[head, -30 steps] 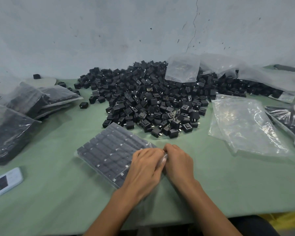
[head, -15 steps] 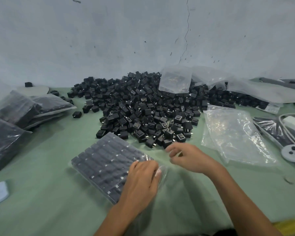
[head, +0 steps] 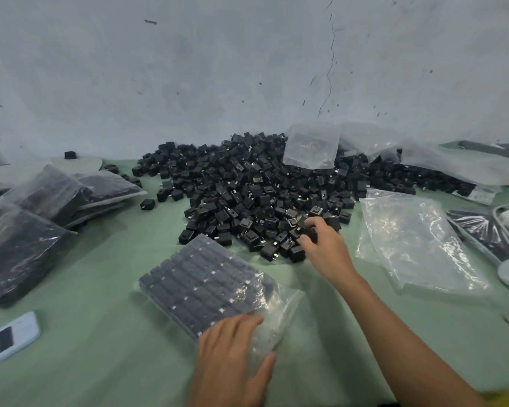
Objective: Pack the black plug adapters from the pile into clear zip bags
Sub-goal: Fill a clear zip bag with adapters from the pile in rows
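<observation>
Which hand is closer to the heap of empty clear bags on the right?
Right. The right hand grips an adapter at the edge of the pile, just left of the empty bags; the left hand rests on the filled bag, farther left.

Light is soft, even and cool, apparently from overhead; the wall (head: 247,69) reads blue-grey. Shadows are faint: a diffuse one lies beside my right hand (head: 325,248) and arm, and darker ones lie under the full bags (head: 27,239) at left. Glare streaks the empty bags (head: 417,245) and the bag (head: 265,292) beneath my left hand (head: 232,356). The pile (head: 247,201) holds little detail (the adapter (head: 307,227) I grip merges with it, black on black). My left hand is slightly blurred. The wide lens stretches the table (head: 100,362) toward the edges, and the lower corners are soft.
</observation>
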`<state>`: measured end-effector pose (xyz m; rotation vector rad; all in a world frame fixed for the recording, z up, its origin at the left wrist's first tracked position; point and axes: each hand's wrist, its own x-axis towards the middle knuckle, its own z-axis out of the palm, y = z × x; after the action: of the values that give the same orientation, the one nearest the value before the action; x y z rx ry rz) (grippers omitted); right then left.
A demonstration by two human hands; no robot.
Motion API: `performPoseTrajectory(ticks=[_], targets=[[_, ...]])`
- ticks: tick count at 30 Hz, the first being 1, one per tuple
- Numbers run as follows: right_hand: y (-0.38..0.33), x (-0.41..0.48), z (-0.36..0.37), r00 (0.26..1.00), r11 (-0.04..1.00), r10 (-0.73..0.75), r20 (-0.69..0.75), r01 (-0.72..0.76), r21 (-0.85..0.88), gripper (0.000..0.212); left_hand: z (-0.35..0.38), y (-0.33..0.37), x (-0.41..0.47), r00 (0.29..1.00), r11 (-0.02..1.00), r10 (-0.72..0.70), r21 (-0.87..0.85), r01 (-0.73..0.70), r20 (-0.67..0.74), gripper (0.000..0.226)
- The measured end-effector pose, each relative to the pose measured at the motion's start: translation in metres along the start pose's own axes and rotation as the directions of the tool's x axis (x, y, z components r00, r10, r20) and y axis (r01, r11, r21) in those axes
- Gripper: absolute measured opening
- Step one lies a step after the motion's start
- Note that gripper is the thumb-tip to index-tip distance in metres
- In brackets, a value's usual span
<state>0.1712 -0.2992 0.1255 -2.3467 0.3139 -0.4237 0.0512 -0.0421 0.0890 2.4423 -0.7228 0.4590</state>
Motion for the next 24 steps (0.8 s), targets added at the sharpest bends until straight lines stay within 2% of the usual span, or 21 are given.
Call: performPoseTrajectory(ticks=[3,7,10,12,13,17,19,21,24], targets=[[0.0,-0.051,-0.018,0.995,0.944,0.093,0.044,-0.102,0.314,0.017,-0.003,-0.006,-0.013,0.998,0.992,-0.052,0.109,0.055,-0.031,0.054],[0.003,-0.128,-0.024,0.97,0.803,0.169,0.175,-0.239,0.546,0.017,-0.008,0.0,-0.012,0.995,0.983,-0.093,0.157,0.1,-0.046,0.039],[0.0,-0.168,-0.018,0.941,0.781,0.1,0.324,-0.276,0.56,0.02,-0.012,0.009,-0.011,0.973,0.972,-0.227,0.058,0.23,-0.053,0.017],[-0.008,-0.182,-0.008,0.909,0.789,0.063,0.412,-0.299,0.537,0.022,-0.013,0.016,-0.012,0.933,0.933,-0.358,-0.028,0.358,-0.016,0.026],[-0.014,-0.186,-0.002,0.896,0.778,0.05,0.442,-0.313,0.545,0.023,-0.012,0.02,-0.013,0.925,0.924,-0.38,-0.051,0.378,-0.021,0.027],[-0.04,-0.187,0.017,0.869,0.718,-0.029,0.494,-0.326,0.616,0.03,-0.013,0.027,-0.017,0.941,0.94,-0.328,-0.126,0.317,-0.087,0.028],[-0.047,-0.185,0.027,0.875,0.737,-0.058,0.481,-0.288,0.612,0.025,-0.014,0.025,-0.021,0.947,0.943,-0.307,-0.16,0.29,-0.094,0.034],[-0.048,-0.186,0.037,0.885,0.757,-0.038,0.465,-0.278,0.592,0.021,-0.014,0.021,-0.027,0.957,0.95,-0.272,-0.186,0.251,-0.098,0.039],[-0.046,-0.189,0.047,0.881,0.746,-0.017,0.473,-0.304,0.592,0.028,-0.016,0.013,-0.039,0.967,0.944,-0.227,-0.271,0.189,-0.118,0.034]])
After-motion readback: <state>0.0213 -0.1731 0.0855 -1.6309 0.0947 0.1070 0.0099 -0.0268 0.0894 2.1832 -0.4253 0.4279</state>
